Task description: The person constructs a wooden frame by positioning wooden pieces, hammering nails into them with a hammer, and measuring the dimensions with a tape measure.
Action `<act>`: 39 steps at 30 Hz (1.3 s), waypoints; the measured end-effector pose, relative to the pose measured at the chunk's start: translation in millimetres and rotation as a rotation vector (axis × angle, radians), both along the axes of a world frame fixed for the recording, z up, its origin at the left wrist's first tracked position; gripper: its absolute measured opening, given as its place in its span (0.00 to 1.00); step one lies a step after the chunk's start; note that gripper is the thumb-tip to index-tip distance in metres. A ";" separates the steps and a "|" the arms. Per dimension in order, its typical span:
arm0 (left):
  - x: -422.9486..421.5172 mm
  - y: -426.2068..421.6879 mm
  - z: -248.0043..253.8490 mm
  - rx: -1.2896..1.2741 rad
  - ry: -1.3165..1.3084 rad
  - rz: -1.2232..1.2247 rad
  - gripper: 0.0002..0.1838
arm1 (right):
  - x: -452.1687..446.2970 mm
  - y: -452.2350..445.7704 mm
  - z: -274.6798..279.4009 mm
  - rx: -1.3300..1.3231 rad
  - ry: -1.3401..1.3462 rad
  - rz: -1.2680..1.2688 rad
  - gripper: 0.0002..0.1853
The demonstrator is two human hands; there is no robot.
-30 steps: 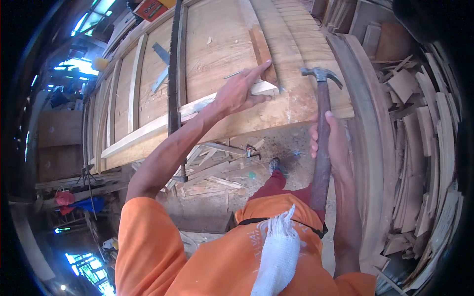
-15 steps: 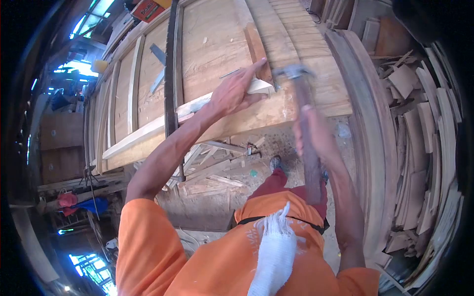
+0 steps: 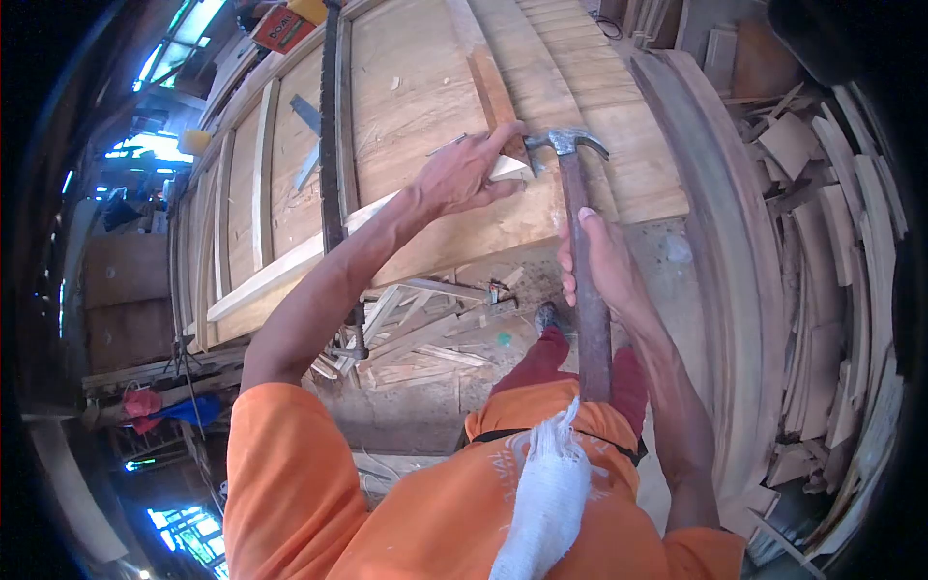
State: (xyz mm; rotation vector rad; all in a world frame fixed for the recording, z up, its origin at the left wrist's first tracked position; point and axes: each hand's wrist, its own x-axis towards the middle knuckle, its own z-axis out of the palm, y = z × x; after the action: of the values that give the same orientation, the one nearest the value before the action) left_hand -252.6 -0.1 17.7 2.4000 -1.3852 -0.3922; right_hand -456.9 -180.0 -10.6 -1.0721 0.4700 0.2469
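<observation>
- The left hand (image 3: 462, 181) was partly spread, laid over the end of a pale strip (image 3: 271, 280), thumb on its near side and fingers toward its far side; whether it gripped or only pressed could not be told.
- The right hand (image 3: 604, 266) was closed around the handle of a hammer (image 3: 572, 143), fingers wrapped and thumb up along the wood.
- The hammer's head stood beyond the right hand, its striking end just beside the left hand's fingertips and the strip's tip, claw turned away; contact could not be made out.
- A brown board (image 3: 495, 92) ran away from the left hand's fingers.
- A dark clamp (image 3: 332, 145) crossed the panel (image 3: 411, 97), left of the left hand.
- Far beyond the left hand, a red box (image 3: 282, 30) bore pale capitals starting "DO", the rest unclear.
- Nearer the body than both hands, the orange shirt (image 3: 425, 507) carried faint white lettering, partly behind a white cloth (image 3: 543, 503) and too blurred to read.
</observation>
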 end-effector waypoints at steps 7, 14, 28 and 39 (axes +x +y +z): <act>2.0 -0.4 7.6 0.130 -0.013 0.002 0.44 | -1.6 2.7 -2.4 0.050 0.005 -0.034 0.23; 38.8 10.2 29.2 0.074 0.209 -0.195 0.34 | -0.4 5.3 -4.1 0.037 -0.010 -0.027 0.25; 53.8 23.3 -23.3 -0.176 0.169 -0.280 0.30 | 0.4 26.4 3.0 0.006 0.063 -0.109 0.25; 50.4 15.5 -20.9 -0.233 0.156 -0.312 0.27 | -2.1 24.9 10.9 0.022 0.029 -0.153 0.24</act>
State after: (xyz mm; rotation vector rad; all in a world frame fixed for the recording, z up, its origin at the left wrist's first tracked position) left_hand -202.2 15.4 -3.2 1.9305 -1.6369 -0.4570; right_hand -459.0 -155.1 0.3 -1.0067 0.5716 0.1320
